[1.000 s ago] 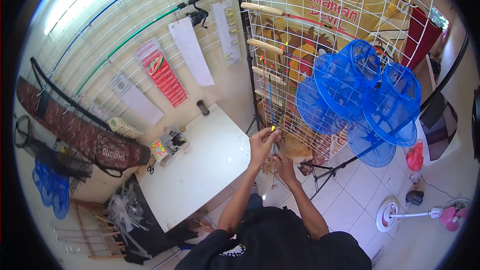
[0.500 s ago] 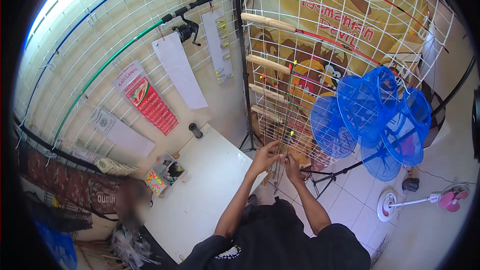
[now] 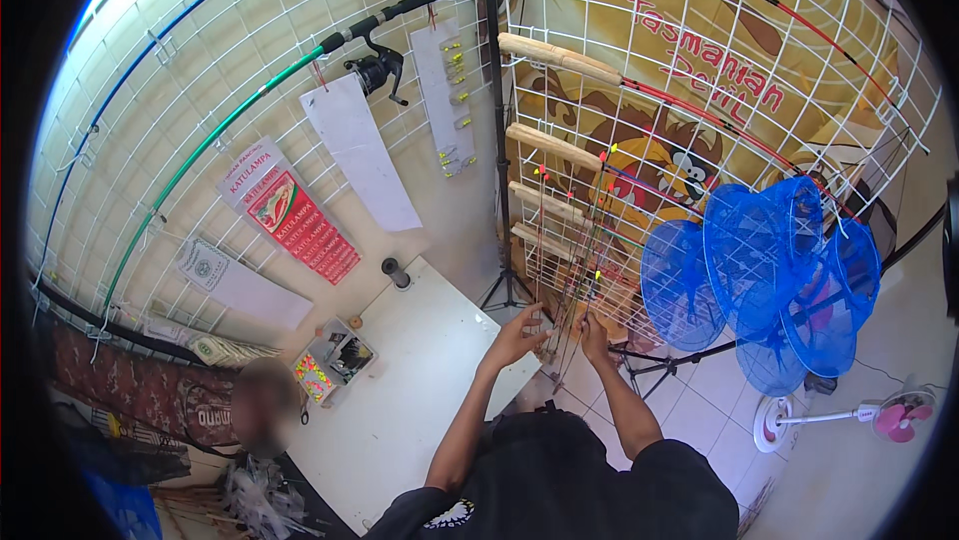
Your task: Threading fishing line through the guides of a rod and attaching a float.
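Several thin, dark fishing floats (image 3: 597, 276) with red, yellow and green tips hang upright in front of the wire rack, just beyond the table's right corner. My left hand (image 3: 516, 336) is at their left side with its fingers apart, near their lower ends. To the right of them, my right hand (image 3: 594, 337) is closed, fingertips pinched together beside the thin stems. What lies in that pinch is too small to tell.
A white table (image 3: 420, 380) bears a clear box (image 3: 333, 360) of coloured pieces and a dark cylinder (image 3: 397, 272). Blue mesh nets (image 3: 759, 260) hang at the right, above a tripod stand (image 3: 654, 368) and a small fan (image 3: 904, 416). Wooden-handled rods (image 3: 557, 55) line the rack.
My hands were together at the stems; now they are apart. The left hand has opened and moved left, away from the right. The whole view has shifted slightly.
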A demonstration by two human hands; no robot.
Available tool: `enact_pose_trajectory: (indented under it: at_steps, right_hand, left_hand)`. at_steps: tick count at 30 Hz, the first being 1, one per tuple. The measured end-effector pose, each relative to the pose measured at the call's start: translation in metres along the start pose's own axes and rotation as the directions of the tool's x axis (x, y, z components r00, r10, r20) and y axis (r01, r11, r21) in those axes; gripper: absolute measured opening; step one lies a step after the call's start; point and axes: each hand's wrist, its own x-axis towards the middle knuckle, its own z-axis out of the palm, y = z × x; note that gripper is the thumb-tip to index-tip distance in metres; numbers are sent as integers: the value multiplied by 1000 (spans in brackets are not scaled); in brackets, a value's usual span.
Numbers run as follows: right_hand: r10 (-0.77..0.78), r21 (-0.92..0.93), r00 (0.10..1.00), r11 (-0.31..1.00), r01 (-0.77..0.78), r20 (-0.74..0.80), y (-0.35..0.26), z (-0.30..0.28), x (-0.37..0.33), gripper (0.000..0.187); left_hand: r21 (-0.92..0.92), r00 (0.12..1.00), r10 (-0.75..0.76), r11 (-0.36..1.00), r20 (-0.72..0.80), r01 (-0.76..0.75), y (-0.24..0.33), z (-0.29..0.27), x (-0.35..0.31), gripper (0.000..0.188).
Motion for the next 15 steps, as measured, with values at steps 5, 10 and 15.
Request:
enact_pose_trajectory:
  at_steps: [5,10,15]
  right_hand:
    - [-37,-41,999,998,38,13,17,6,14,11]
    - [-53,-47,998,997,54,15,34,13,20,12]
    - [-61,-105,998,993,62,11,53,15,26,19]
  left_hand:
    - [77,999,-51,996,0,50,9,-3,1,73]
    - [125,999,-20,992,-26,23,0,-6,-6,77]
    - [128,994,-103,986,-28,106,11,-6,-13,77]
